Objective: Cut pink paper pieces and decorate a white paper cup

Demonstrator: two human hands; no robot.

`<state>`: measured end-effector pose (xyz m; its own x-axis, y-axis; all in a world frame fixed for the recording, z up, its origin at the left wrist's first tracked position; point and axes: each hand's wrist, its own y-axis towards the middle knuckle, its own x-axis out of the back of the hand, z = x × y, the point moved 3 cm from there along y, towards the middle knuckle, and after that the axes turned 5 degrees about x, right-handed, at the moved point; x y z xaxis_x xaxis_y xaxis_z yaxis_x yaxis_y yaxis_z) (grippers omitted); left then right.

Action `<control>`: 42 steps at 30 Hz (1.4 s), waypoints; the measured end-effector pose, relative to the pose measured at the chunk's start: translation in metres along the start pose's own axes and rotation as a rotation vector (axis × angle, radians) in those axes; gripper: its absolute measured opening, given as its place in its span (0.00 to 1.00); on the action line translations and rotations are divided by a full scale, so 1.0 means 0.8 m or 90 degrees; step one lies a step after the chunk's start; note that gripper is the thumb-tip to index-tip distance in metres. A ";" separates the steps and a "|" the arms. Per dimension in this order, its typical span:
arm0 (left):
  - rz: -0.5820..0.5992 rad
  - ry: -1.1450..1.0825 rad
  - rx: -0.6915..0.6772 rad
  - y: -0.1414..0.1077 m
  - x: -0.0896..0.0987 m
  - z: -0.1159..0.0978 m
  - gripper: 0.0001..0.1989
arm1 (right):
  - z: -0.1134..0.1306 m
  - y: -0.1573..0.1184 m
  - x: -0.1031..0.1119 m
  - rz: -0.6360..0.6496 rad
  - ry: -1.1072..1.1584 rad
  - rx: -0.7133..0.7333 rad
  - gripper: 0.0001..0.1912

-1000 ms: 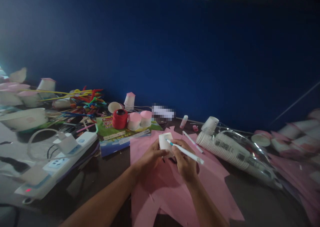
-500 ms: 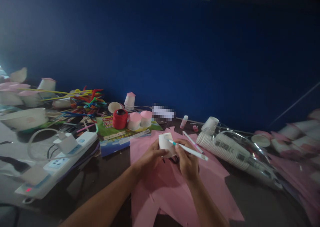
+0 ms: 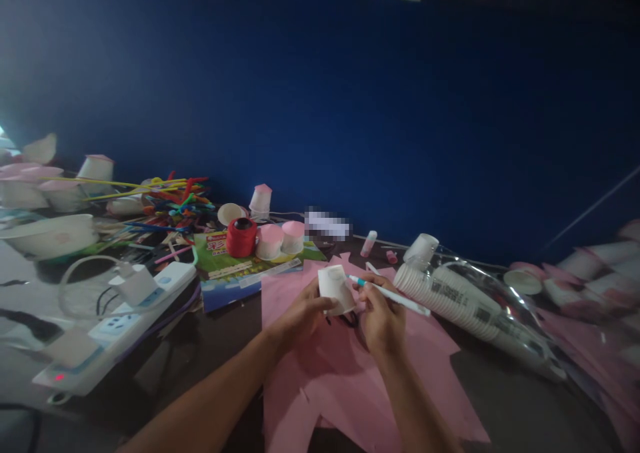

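Note:
A white paper cup (image 3: pixel 334 289) is gripped in my left hand (image 3: pixel 307 306), its side turned up toward me, with a faint drawn outline on it. My right hand (image 3: pixel 383 314) pinches a white marker with a blue tip end (image 3: pixel 395 296); the tip is just off the cup's right side. Beneath both hands lie pink paper sheets (image 3: pixel 350 400). Part of a dark object, perhaps scissors (image 3: pixel 351 318), shows below the cup, mostly hidden. Behind my right hand a second pale pen-like stick (image 3: pixel 371 267) is partly covered.
Left are a power strip (image 3: pixel 117 326), colourful pipe cleaners (image 3: pixel 187 196) and a white bowl (image 3: pixel 50 234). Ahead stand a red thread spool (image 3: pixel 241 238), pink-topped cups (image 3: pixel 270 241) and a glue stick (image 3: pixel 369 243). At right lies a bagged stack of paper cups (image 3: pixel 450 300); a blue partition (image 3: pixel 320 106) rises behind.
My right hand has drawn the marker to the right, lifting its tip away from the cup's side. The left hand and cup stay nearly still, and the outline is now more visible.

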<state>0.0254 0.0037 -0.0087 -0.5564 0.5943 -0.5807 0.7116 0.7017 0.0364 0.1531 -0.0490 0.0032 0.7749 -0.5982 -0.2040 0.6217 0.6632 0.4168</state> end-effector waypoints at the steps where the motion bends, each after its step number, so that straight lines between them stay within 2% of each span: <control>1: -0.002 0.002 0.000 0.000 0.000 0.000 0.26 | 0.001 0.000 0.001 -0.004 0.002 0.006 0.07; 3: -0.010 0.004 0.000 0.000 0.001 0.001 0.26 | 0.003 -0.001 0.000 0.010 -0.006 0.015 0.07; 9: -0.010 -0.007 -0.012 0.004 0.007 0.007 0.27 | 0.025 -0.009 -0.005 0.132 -0.128 0.091 0.10; 14: -0.025 0.000 0.005 0.004 0.009 0.009 0.29 | 0.036 -0.012 -0.008 0.153 -0.178 0.114 0.11; 22: -0.014 0.005 0.000 0.000 0.002 0.002 0.27 | 0.016 -0.005 -0.003 0.100 -0.102 0.053 0.11; 30: -0.031 0.002 0.007 0.000 0.004 0.004 0.28 | 0.021 -0.008 -0.005 0.139 -0.110 0.068 0.11; 34: -0.020 -0.011 -0.005 0.000 0.002 0.002 0.25 | 0.008 -0.006 -0.001 0.066 -0.051 0.029 0.10; 37: -0.033 -0.006 0.003 -0.001 0.003 0.002 0.24 | -0.001 -0.001 0.001 -0.006 -0.009 0.014 0.13; 42: 0.002 -0.015 -0.007 0.002 0.003 0.001 0.22 | -0.003 0.003 -0.005 -0.013 0.061 -0.029 0.20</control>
<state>0.0258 0.0059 -0.0105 -0.5436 0.5872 -0.5997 0.7083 0.7043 0.0476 0.1522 -0.0439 0.0027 0.7679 -0.5677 -0.2968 0.6405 0.6720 0.3718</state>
